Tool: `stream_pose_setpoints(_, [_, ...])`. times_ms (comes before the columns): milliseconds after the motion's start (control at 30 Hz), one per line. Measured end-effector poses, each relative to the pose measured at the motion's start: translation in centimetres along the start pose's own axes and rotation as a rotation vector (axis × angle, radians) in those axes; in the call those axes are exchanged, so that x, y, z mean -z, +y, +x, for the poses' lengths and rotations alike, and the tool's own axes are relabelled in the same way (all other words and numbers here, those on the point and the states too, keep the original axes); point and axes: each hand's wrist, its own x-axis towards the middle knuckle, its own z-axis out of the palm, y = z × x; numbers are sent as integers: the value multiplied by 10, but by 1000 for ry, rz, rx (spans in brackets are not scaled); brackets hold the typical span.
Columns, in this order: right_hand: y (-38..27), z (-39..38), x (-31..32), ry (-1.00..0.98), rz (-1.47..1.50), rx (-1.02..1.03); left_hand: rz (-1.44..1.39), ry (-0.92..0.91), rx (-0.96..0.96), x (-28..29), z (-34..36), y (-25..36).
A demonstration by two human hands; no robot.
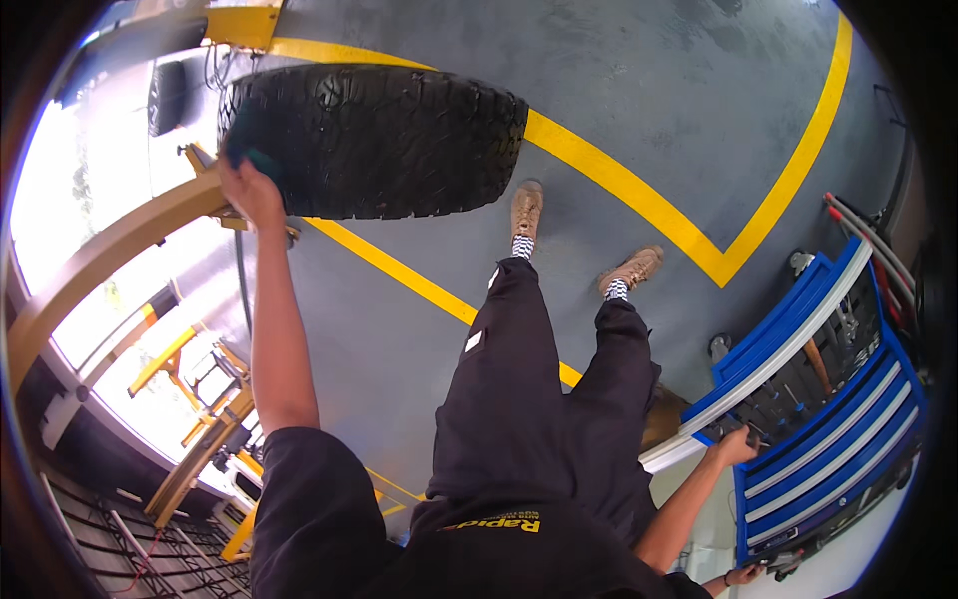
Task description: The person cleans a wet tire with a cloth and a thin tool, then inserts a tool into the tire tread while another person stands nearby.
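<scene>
A large black tire (399,145) with chunky tread is raised above the floor, in front of me to the left. My left hand (252,195) is at its left end, beside the tip of a curved tan-yellow arm (125,245). The fingers look curled, with a dark green patch just beyond them; what they grip is hidden. Off to the right, my right hand (736,446) is closed at the edge of a blue tool cart (828,454), near a dark object I cannot make out. A wooden-handled tool (818,364) lies in the cart's top with several smaller tools.
Yellow lines (619,180) mark the grey floor. Yellow metal equipment (205,439) stands at the lower left, near a dark grid rack (130,559). Another hand (743,575), its owner hidden, is by the cart's lower end. Red and grey bars (873,240) lie behind the cart.
</scene>
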Motion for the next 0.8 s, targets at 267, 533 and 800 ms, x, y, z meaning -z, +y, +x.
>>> stream_pose_setpoints(267, [-340, -513, -123, -1205, 107, 1048, 437, -104, -535, 301, 227, -119])
stream_pose_setpoints(533, [-405, -878, -197, -1672, 374, 1368, 629, -86, -289, 367, 239, -145])
stream_pose_setpoints(800, [-402, -889, -259, -1673, 335, 1456, 613, -102, -180, 337, 247, -172])
